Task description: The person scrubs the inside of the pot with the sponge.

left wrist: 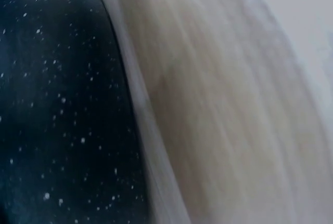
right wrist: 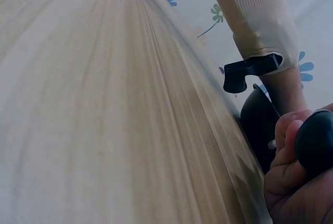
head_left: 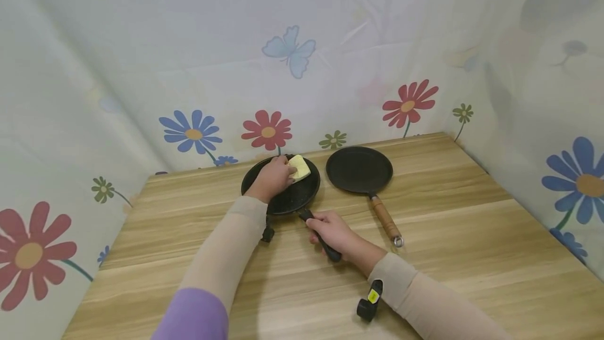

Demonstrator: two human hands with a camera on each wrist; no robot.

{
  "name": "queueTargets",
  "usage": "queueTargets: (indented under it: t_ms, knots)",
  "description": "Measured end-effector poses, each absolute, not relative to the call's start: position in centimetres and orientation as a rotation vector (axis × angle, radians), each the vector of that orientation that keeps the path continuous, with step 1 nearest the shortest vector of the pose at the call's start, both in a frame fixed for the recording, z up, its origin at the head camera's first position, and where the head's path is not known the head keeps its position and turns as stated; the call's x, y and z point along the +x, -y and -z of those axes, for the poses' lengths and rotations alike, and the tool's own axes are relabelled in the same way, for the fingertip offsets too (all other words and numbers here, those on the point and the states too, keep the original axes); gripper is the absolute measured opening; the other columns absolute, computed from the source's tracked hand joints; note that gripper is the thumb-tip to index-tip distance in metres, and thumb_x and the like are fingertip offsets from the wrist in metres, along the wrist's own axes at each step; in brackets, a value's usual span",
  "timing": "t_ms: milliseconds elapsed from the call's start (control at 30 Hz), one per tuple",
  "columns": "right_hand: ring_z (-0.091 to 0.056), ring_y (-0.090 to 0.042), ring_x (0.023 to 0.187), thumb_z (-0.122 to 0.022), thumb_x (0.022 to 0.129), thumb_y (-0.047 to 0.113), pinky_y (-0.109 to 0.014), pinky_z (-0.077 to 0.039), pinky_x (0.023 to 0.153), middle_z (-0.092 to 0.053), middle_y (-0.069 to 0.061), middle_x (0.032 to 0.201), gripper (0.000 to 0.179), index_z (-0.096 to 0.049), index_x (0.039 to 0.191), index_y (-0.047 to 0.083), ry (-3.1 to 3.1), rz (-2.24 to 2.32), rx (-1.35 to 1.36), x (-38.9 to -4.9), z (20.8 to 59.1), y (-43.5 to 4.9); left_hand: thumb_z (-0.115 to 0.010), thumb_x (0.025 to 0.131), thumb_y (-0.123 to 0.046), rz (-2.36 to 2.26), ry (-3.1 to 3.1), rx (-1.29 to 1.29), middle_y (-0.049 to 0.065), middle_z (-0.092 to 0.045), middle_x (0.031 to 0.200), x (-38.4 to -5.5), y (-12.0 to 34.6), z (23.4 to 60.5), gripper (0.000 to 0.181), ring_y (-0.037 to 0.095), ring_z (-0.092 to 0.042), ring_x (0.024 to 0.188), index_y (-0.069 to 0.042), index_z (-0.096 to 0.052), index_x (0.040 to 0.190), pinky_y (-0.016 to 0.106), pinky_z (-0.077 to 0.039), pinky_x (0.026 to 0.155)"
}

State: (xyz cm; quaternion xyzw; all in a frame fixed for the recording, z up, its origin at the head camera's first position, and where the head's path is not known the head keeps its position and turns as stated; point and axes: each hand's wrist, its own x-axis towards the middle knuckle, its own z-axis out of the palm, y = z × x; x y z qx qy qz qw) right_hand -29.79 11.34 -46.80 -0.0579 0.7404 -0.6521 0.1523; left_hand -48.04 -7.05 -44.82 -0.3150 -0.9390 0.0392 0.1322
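In the head view, my left hand (head_left: 273,176) holds a pale yellow sponge (head_left: 300,168) over the inside of a black frying pan (head_left: 294,199). Fingertips and thumb pinch the sponge's near side. My right hand (head_left: 336,232) grips the pan's black handle (head_left: 332,253), whose rounded end pokes out below the fist. The right wrist view has the curled fingers (right wrist: 283,169) wrapped around that handle, with the pan's dark side (right wrist: 257,122) beyond them. White specks dot the pan's dark surface (left wrist: 67,109) in the left wrist view, where the left hand is out of frame.
A second flat black pan (head_left: 359,169) with a wooden handle (head_left: 386,218) lies to the right on the wood-grain table (head_left: 453,214). A white wall cloth (head_left: 212,67) printed with flowers and a butterfly hangs behind the table and along its sides.
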Motion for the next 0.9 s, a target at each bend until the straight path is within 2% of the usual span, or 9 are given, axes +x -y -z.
queueTargets:
  t_ms: [200, 267, 333, 467, 633, 767, 900]
  knots:
    - [-0.045, -0.014, 0.056, -0.053, 0.103, 0.023, -0.027, -0.039, 0.042, -0.057, -0.003, 0.068, 0.031, -0.064, 0.118, -0.003, -2.114, 1.868, -0.157, -29.7, 46.7, -11.7, -0.077, 0.091, -0.028, -0.074, 2.767, -0.964, 0.015, -0.062, 0.108, -48.1, 6.9, 44.6, 0.023, 0.03, -0.056, 0.102, -0.015, -0.076, 0.109, 0.043, -0.048, 0.096]
    - [-0.044, -0.013, 0.055, -0.053, 0.103, 0.023, -0.027, -0.039, 0.042, -0.057, -0.003, 0.068, 0.032, -0.064, 0.118, -0.003, -2.109, 1.87, -0.162, -29.7, 46.7, -11.7, -0.076, 0.091, -0.029, -0.067, 2.78, -0.964, 0.014, -0.064, 0.105, -48.2, 6.9, 44.6, 0.021, 0.03, -0.058, 0.101, -0.014, -0.075, 0.107, 0.043, -0.048, 0.095]
    - [-0.044, -0.013, 0.054, -0.052, 0.103, 0.023, -0.027, -0.039, 0.042, -0.056, -0.003, 0.067, 0.033, -0.064, 0.118, -0.004, -2.108, 1.872, -0.171, -29.7, 46.7, -11.7, -0.076, 0.091, -0.027, -0.071, 2.77, -0.974, 0.011, -0.065, 0.096, -48.2, 6.7, 44.6, 0.015, 0.029, -0.059, 0.096, -0.014, -0.073, 0.098, 0.043, -0.048, 0.091]
    - [-0.043, -0.014, 0.053, -0.051, 0.104, 0.022, -0.027, -0.039, 0.042, -0.055, -0.002, 0.066, 0.032, -0.064, 0.114, -0.005, -2.122, 1.873, -0.201, -29.8, 46.9, -11.5, -0.077, 0.09, -0.023, -0.058, 2.781, -0.928, 0.009, -0.067, 0.088, -48.3, 6.3, 44.6, 0.011, 0.029, -0.062, 0.09, -0.014, -0.077, 0.095, 0.044, -0.05, 0.088]
    - [-0.044, -0.014, 0.054, -0.052, 0.103, 0.022, -0.027, -0.039, 0.042, -0.055, -0.003, 0.066, 0.03, -0.064, 0.11, -0.005, -2.13, 1.872, -0.219, -29.8, 47.0, -11.4, -0.078, 0.088, -0.023, -0.018, 2.857, -0.8, 0.01, -0.07, 0.096, -48.5, 5.8, 44.7, 0.017, 0.032, -0.062, 0.097, -0.015, -0.08, 0.103, 0.044, -0.05, 0.09]
    - [-0.043, -0.013, 0.053, -0.051, 0.104, 0.022, -0.027, -0.038, 0.042, -0.054, -0.003, 0.066, 0.031, -0.064, 0.113, -0.005, -2.139, 1.887, -0.202, -29.8, 47.1, -11.3, -0.078, 0.088, -0.022, 0.005, 2.894, -0.726, 0.013, -0.066, 0.099, -48.5, 5.4, 44.6, 0.009, 0.034, -0.06, 0.098, -0.013, -0.08, 0.091, 0.047, -0.051, 0.087]
    - [-0.043, -0.012, 0.051, -0.05, 0.105, 0.021, -0.026, -0.038, 0.041, -0.054, -0.001, 0.064, 0.033, -0.062, 0.119, -0.006, -2.123, 1.914, -0.166, -29.6, 47.2, -11.1, -0.075, 0.092, -0.023, -0.036, 2.912, -0.705, 0.016, -0.063, 0.102, -48.5, 5.1, 44.7, 0.015, 0.036, -0.059, 0.099, -0.011, -0.076, 0.082, 0.049, -0.052, 0.086]
